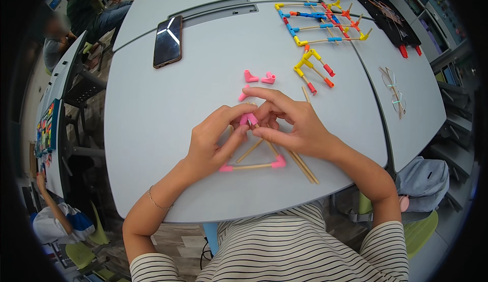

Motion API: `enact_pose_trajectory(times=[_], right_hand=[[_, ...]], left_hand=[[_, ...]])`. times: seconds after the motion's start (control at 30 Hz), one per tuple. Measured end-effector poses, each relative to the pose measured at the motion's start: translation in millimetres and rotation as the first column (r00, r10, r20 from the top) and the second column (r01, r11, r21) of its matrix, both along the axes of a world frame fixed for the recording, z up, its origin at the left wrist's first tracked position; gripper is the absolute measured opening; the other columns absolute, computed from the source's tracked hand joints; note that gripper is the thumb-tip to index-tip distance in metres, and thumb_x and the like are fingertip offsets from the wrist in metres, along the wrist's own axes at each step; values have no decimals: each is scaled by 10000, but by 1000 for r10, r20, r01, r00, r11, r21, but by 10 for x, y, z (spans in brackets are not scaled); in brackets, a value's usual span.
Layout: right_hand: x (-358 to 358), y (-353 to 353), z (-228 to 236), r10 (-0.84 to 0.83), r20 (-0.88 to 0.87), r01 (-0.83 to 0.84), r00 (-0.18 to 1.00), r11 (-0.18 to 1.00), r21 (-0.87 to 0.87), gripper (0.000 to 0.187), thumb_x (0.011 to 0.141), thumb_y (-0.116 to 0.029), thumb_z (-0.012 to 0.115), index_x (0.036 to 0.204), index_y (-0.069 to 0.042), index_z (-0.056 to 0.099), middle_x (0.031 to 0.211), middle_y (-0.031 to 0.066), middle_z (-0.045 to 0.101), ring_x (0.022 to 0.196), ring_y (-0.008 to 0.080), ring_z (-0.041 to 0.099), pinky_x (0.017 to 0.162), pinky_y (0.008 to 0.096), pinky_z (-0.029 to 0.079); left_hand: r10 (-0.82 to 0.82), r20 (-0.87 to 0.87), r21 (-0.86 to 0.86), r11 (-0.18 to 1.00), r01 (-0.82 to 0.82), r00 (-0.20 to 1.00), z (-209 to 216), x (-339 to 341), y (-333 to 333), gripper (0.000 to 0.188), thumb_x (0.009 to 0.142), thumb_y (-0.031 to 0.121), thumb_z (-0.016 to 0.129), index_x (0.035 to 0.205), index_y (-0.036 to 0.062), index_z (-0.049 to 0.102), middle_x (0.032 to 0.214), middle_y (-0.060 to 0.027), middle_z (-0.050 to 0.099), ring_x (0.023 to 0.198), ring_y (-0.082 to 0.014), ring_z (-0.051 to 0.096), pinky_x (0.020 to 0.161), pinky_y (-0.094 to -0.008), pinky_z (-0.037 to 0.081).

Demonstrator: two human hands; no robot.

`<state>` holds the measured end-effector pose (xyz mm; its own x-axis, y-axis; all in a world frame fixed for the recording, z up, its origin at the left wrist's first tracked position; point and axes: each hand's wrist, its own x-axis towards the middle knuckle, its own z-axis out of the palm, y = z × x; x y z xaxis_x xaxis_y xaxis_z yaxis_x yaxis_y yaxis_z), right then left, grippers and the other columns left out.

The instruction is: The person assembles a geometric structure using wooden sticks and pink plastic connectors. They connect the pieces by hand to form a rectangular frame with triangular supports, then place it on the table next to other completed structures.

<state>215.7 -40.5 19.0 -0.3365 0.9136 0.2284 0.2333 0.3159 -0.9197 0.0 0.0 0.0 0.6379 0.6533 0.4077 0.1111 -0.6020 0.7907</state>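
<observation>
- The left hand [214,135] is pinching a pink connector [248,118], its thumb and index finger clamping on the piece.
- The right hand [301,124] is closing on a slanting stick [273,148] just beside that connector; its fingers are partly hiding the grip.
- The pink connector is sitting between the two hands, above the near part of the pale surface [147,129].
- The slanting stick is running down to a pink corner piece [278,162], which is joining it to a bottom stick [252,166].
- The bottom stick is ending at a pink end piece [225,168] beneath the left hand.
- Another stick [249,151] is lying at an angle inside this shape, its upper end reaching toward the right thumb.
- Loose sticks [303,167] are lying below the right hand.
- A pink elbow [244,95] is resting by the right index fingertip; whether they are touching, one cannot tell.
- Two pink joints [250,76] are lying beyond it, near a yellow-and-red assembly [304,64].
- A phone [168,42] is lying farther left.
</observation>
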Motion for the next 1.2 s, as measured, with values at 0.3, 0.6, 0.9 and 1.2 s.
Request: enact_pose_trajectory(times=[0.3, 0.6, 0.9, 1.2], right_hand=[[-18, 25, -112, -30, -9, 31, 1000, 991, 133, 520, 858, -61, 674, 1357, -54, 526, 889, 53, 705, 697, 116, 624, 606, 237, 498], [-87, -43, -91, -108, -13, 109, 994, 986, 128, 407, 849, -28, 670, 1240, -41, 558, 867, 66, 716, 744, 145, 685, 657, 252, 538], [-81, -49, -140, -160, 78, 133, 984, 951, 278, 200, 828, -28, 688, 1022, -9, 643, 836, 92, 704, 743, 181, 708, 640, 273, 560], [-76, -59, -120, -183, 194, 91, 964, 910, 405, 134, 780, -43, 707, 899, 2, 663, 730, 81, 620, 588, 199, 603, 537, 305, 495]], left_hand=[[83, 60, -42, 996, -81, 995, -44, 53, -55, 324, 908, -87, 570, 1229, -43, 576, 956, -72, 628, 726, -98, 599, 698, -251, 518], [171, 131, -138, 979, -153, 976, -97, 72, -77, 221, 873, 6, 692, 1086, -12, 633, 830, -42, 651, 691, -66, 604, 639, -210, 505], [141, 50, -358, 927, -114, 989, 2, 56, -78, 159, 868, 21, 702, 1005, -9, 626, 733, -1, 587, 614, -34, 551, 574, -188, 451], [102, 25, -345, 934, -87, 994, 27, 67, -74, 156, 893, 52, 686, 1004, -2, 590, 725, -10, 585, 610, -49, 588, 569, -193, 462]])
